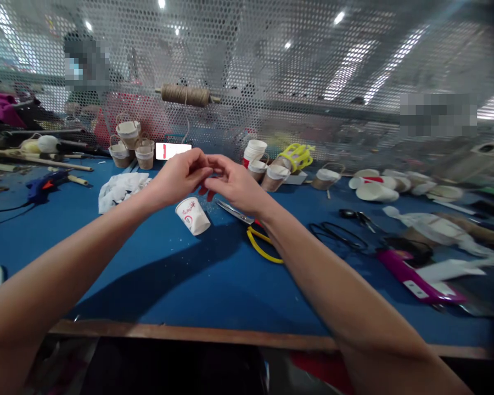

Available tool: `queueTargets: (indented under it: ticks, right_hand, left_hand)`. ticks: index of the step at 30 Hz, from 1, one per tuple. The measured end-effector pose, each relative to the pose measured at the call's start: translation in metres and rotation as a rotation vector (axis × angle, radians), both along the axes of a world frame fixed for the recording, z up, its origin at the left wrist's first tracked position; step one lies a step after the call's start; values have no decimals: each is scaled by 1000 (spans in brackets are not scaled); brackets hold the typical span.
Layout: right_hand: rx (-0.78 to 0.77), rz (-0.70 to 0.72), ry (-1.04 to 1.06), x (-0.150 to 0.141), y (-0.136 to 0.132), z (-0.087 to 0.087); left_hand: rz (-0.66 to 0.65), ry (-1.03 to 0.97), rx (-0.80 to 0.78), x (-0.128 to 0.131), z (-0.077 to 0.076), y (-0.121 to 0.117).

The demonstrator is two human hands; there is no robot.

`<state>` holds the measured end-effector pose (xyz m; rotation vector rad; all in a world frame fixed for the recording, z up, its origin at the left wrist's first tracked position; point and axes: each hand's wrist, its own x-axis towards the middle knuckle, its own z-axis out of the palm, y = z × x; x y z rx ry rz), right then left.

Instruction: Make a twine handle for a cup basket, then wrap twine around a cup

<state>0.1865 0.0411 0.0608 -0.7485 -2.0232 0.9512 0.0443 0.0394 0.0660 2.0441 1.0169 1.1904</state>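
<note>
My left hand (184, 174) and my right hand (235, 185) meet above the middle of the blue table, fingertips pinched together and touching. Whatever lies between the fingers, if anything, is too small or hidden to make out. Just below them a white paper cup (193, 216) with red print lies tipped on its side. Scissors (237, 212) with yellow and red handles rest under my right wrist, partly covered by it. A crumpled white cloth or paper heap (122, 190) lies beside my left forearm.
Small twine-handled buckets (128, 134) stand at the back left, below a twine spool (185, 95) on the perforated screen. Cups (256, 148) and a yellow plastic piece (297, 157) stand behind my right hand. A blue glue gun (45, 185) lies left, a purple device (420, 277) right.
</note>
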Motion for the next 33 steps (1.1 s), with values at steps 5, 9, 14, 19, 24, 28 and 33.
queueTargets:
  ticks: [5, 9, 14, 19, 24, 28, 33]
  right_hand:
    - [208, -207, -205, 21, 0, -6]
    - [209, -265, -256, 34, -7, -16]
    - [102, -273, -289, 40, -9, -33]
    - [30, -249, -272, 43, -6, -56]
    - [7, -277, -287, 44, -6, -66]
    - [-12, -295, -297, 44, -7, -67]
    - [-20, -313, -304, 45, -7, -70]
  left_hand:
    - [-45, -17, -168, -9, -15, -10]
    - [-39, 65, -291, -23, -36, -18]
    - [3, 81, -425, -35, -62, -25]
    - [25, 37, -511, -34, -80, -33]
    - [27, 9, -525, -29, -91, -37]
    - [21, -18, -530, -26, -94, -37]
    - [21, -32, -536, -25, -95, -36]
